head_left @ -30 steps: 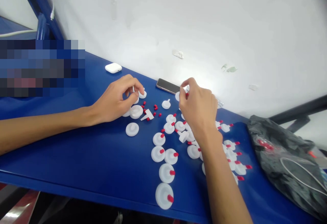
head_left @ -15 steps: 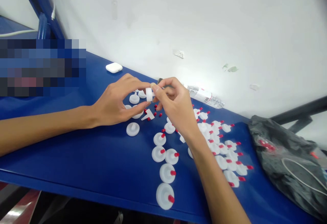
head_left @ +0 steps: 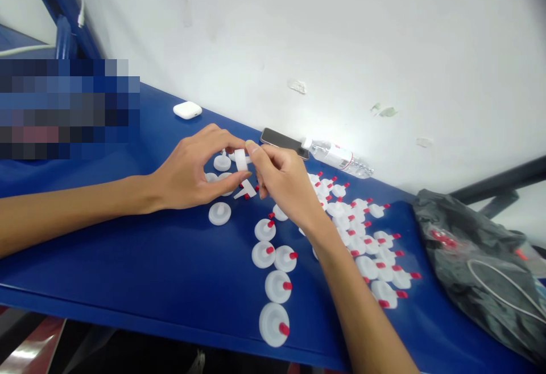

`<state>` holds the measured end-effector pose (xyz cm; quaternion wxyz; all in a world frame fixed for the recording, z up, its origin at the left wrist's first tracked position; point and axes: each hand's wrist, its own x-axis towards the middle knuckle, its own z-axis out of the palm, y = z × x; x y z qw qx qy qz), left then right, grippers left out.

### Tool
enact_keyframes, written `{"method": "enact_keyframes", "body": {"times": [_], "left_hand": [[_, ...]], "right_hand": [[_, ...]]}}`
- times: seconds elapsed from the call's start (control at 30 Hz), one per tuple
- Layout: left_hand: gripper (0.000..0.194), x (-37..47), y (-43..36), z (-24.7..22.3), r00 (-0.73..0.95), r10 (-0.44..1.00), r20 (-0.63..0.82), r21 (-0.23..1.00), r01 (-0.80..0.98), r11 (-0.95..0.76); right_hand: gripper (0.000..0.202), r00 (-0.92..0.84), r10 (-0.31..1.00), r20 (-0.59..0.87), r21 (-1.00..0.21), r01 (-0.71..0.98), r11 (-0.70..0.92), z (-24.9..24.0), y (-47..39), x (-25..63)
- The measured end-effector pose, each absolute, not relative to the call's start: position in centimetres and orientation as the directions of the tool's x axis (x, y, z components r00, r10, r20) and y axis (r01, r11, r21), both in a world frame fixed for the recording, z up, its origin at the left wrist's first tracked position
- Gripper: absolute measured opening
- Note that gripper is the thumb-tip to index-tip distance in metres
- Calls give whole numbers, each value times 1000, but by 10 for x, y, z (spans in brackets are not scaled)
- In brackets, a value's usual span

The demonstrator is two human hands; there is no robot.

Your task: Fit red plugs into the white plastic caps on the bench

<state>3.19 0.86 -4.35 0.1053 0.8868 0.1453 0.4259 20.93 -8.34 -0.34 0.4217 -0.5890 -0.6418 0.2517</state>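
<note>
Blue bench against a white wall. Tape scraps stuck on the wall, some peeling. White rounded case near the bench's back edge. Dark-screened phone lying flat along the wall. Clear bottle on its side, labelled, white cap end at the phone; can't tell if they touch. Right end: crumpled dark plastic bag, thin white cord across it. Dark bar behind the bag. Upper left: blue frame post, white cable plug hanging beside it. Pixelated patch below, contents unreadable.
</note>
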Motion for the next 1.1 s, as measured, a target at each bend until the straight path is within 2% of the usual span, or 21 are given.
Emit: {"method": "enact_keyframes", "body": {"times": [0.13, 0.27, 0.4, 0.5, 0.73, 0.9, 1.1], "left_hand": [[25, 32, 7, -43, 594, 372, 713, 348, 160, -924], [15, 32, 4, -41, 603, 393, 694, 385, 151, -911], [9, 30, 4, -39, 622, 379, 685, 398, 117, -910], [12, 30, 6, -39, 620, 338, 708, 413, 24, -910], [27, 32, 1, -27, 651, 315, 690, 582, -242, -776], [25, 34, -4, -25, 627, 414, 660, 700, -313, -641], [19, 39, -6, -21, 636, 602, 483, 874, -307, -376]], "right_hand": [[56, 22, 973, 230, -843, 504, 188, -4, -84, 208], [53, -16, 972, 234, -866, 451, 216, -5, -85, 204], [53, -24, 962, 271, -850, 462, 251, -5, -85, 200], [50, -38, 954, 296, -849, 448, 281, -6, -85, 198], [48, -104, 931, 350, -845, 393, 362, -6, -87, 192], [46, -111, 920, 375, -843, 371, 388, -2, -89, 189], [42, -104, 917, 385, -835, 383, 394, -8, -87, 189]]}}
